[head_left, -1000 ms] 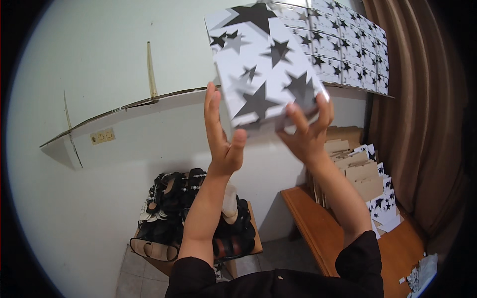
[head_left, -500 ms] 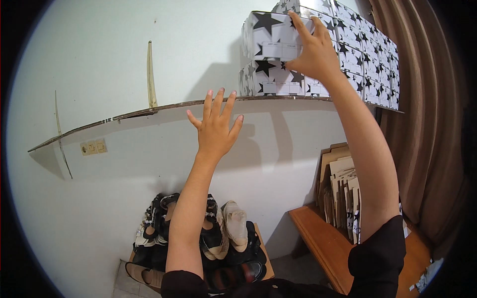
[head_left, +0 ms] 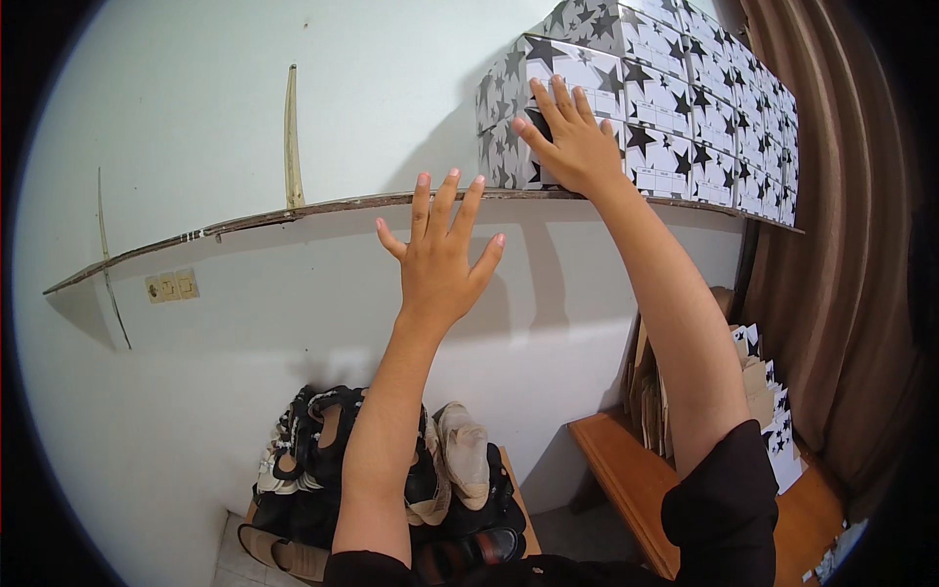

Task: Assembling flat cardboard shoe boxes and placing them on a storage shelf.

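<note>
White boxes [head_left: 657,96] printed with black stars stand stacked in rows on the right part of a wall shelf [head_left: 357,204]. At the stack's left end, my right hand [head_left: 577,149] is spread flat in front of an upper box [head_left: 593,65] and the one below it, its fingers apart and holding nothing. Whether the palm presses on them I cannot tell. My left hand [head_left: 440,266] is raised just in front of the shelf's edge, palm toward the wall, fingers spread and nothing in them.
Below on the left, shoes [head_left: 464,455] are heaped on a low stand. A wooden bench [head_left: 621,465] at the right carries flat cardboard pieces [head_left: 758,386]. A brown curtain [head_left: 831,196] hangs at the far right. A bracket [head_left: 292,137] rises from the shelf.
My right hand has come down and left from the upper end box, its fingers now flatter. That box sits more in line with the stack. My left hand stays raised and spread.
</note>
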`<state>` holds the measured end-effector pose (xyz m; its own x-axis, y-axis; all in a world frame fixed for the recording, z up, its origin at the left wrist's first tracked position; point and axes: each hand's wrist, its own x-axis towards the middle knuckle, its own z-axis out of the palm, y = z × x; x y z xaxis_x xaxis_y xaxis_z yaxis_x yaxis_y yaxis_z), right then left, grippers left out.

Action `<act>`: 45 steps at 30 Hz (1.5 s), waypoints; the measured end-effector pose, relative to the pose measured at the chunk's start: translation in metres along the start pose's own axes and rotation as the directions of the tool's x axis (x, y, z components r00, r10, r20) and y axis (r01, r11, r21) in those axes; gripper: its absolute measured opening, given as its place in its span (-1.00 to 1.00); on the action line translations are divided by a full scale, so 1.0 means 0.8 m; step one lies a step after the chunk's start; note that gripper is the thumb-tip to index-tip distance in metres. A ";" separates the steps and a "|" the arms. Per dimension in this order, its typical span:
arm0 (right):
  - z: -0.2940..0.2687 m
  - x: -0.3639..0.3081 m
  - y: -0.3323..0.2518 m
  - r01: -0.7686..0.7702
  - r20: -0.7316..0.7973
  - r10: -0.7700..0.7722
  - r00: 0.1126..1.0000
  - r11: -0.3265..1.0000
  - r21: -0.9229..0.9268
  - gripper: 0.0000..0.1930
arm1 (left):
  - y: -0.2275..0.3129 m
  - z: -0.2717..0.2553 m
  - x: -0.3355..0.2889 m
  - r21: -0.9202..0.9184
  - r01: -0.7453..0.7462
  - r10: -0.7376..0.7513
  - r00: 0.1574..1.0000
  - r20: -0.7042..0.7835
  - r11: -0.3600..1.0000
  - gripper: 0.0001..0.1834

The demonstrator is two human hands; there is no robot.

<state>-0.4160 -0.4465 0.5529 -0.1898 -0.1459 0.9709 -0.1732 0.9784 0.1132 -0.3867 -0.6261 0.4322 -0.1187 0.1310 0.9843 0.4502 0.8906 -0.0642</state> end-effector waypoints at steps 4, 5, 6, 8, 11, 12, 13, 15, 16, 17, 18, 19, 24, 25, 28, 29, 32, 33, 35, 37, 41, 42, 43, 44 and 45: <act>-0.009 0.003 0.004 -0.019 0.056 0.017 0.998 1.000 0.023 -0.26 | 0.002 -0.004 0.001 -0.002 -0.009 0.009 1.000 0.014 1.000 -0.36; -0.013 0.003 0.006 -0.017 0.059 0.012 0.998 0.997 0.082 -0.28 | 0.003 -0.005 0.002 -0.007 0.000 0.001 1.000 0.027 1.000 -0.35; -0.017 -0.002 0.005 -0.024 0.065 0.019 0.998 0.996 0.082 -0.28 | 0.004 -0.006 0.001 -0.010 0.010 -0.009 0.999 0.041 1.000 -0.34; -0.028 -0.019 0.005 -0.070 0.055 0.055 0.997 0.939 0.337 -0.30 | 0.000 -0.006 0.002 0.017 0.005 -0.005 0.999 0.043 1.000 -0.32; -0.039 -0.080 0.008 0.026 -0.125 0.028 0.992 0.912 0.408 -0.46 | -0.003 -0.009 0.002 0.061 0.005 -0.008 0.998 0.055 0.998 -0.28; -0.049 -0.107 0.010 0.071 -0.198 0.021 0.980 0.892 0.446 -0.53 | -0.002 -0.009 0.000 0.084 0.010 -0.014 0.998 0.054 0.996 -0.27; -0.060 -0.138 0.019 0.107 -0.239 0.014 0.971 0.868 0.485 -0.57 | 0.001 -0.010 -0.001 0.065 0.000 -0.004 0.998 0.065 0.998 -0.27; -0.079 -0.215 0.042 0.124 -0.283 0.035 0.959 0.842 0.524 -0.62 | 0.009 -0.002 -0.003 0.063 -0.020 0.021 1.000 -0.004 0.998 -0.29; -0.091 -0.257 0.052 0.105 -0.287 0.063 0.956 0.840 0.533 -0.63 | 0.017 -0.001 -0.005 0.045 -0.033 0.033 0.999 0.007 0.998 -0.29; -0.101 -0.299 0.067 0.055 -0.257 0.091 0.962 0.858 0.510 -0.65 | 0.029 -0.003 -0.010 0.039 -0.028 0.030 0.998 -0.048 0.999 -0.32; -0.106 -0.341 0.081 -0.001 -0.224 0.126 0.966 0.874 0.486 -0.67 | 0.039 -0.005 -0.018 0.032 -0.023 0.026 0.995 -0.098 0.999 -0.34; -0.116 -0.377 0.091 -0.109 -0.163 0.213 0.963 0.866 0.488 -0.68 | 0.052 -0.004 -0.028 -0.002 -0.040 0.040 0.996 -0.081 0.999 -0.34; -0.196 -0.544 0.158 -0.481 0.004 0.514 0.858 0.800 0.360 -0.71 | 0.154 -0.007 -0.141 -0.492 0.056 -0.117 0.989 -0.095 0.869 -0.55; -0.219 -0.575 0.171 -0.571 0.024 0.600 0.799 0.747 0.341 -0.73 | 0.173 0.003 -0.180 -0.639 0.075 -0.152 0.986 -0.066 0.765 -0.59; -0.296 -0.649 0.210 -0.713 0.040 0.727 0.686 0.660 0.235 -0.77 | 0.264 0.027 -0.297 -0.789 0.320 -0.179 0.947 0.265 0.524 -0.66; -0.317 -0.670 0.217 -0.754 0.058 0.758 0.649 0.631 0.182 -0.79 | 0.296 0.029 -0.330 -0.769 0.503 -0.160 0.862 0.481 0.395 -0.66; -0.385 -0.716 0.239 -0.802 0.063 0.800 0.597 0.593 0.074 -0.82 | 0.387 0.038 -0.437 -0.630 0.732 0.076 0.635 0.769 0.261 -0.64; -0.406 -0.726 0.243 -0.821 0.057 0.819 0.571 0.571 0.017 -0.84 | 0.414 0.030 -0.458 -0.639 0.705 0.203 0.608 0.768 0.308 -0.64; -0.438 -0.761 0.255 -0.855 0.094 0.853 0.513 0.518 -0.036 -0.85 | 0.463 0.016 -0.490 -0.603 0.747 0.440 0.459 0.772 0.280 -0.63; -0.460 -0.798 0.262 -0.900 0.164 0.898 0.408 0.426 -0.092 -0.84 | 0.509 0.014 -0.524 -0.610 0.750 0.549 0.407 0.730 0.255 -0.62; -0.477 -0.883 0.256 -0.941 0.284 0.936 0.207 0.270 -0.203 -0.79 | 0.584 0.022 -0.570 -0.562 0.778 0.746 0.190 0.638 0.283 -0.60; -0.476 -0.896 0.254 -0.940 0.287 0.937 0.200 0.266 -0.212 -0.79 | 0.599 0.028 -0.572 -0.582 0.738 0.775 0.128 0.618 0.342 -0.61; -0.473 -0.905 0.254 -0.935 0.307 0.930 0.201 0.276 -0.224 -0.77 | 0.612 0.039 -0.572 -0.578 0.742 0.776 0.126 0.618 0.340 -0.61; -0.471 -0.915 0.257 -0.929 0.325 0.924 0.202 0.286 -0.234 -0.75 | 0.623 0.053 -0.571 -0.666 0.637 0.802 0.122 0.584 0.388 -0.62; -0.468 -0.934 0.268 -0.909 0.380 0.912 0.152 0.280 -0.310 -0.62 | 0.634 0.069 -0.571 -0.746 0.515 0.831 0.109 0.546 0.422 -0.63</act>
<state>0.0502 -0.0729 -0.0695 -0.5540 0.8148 0.1706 0.4232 0.4521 -0.7852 -0.1533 -0.2102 -0.0592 -0.1215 0.9919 -0.0363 0.7891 0.1187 0.6027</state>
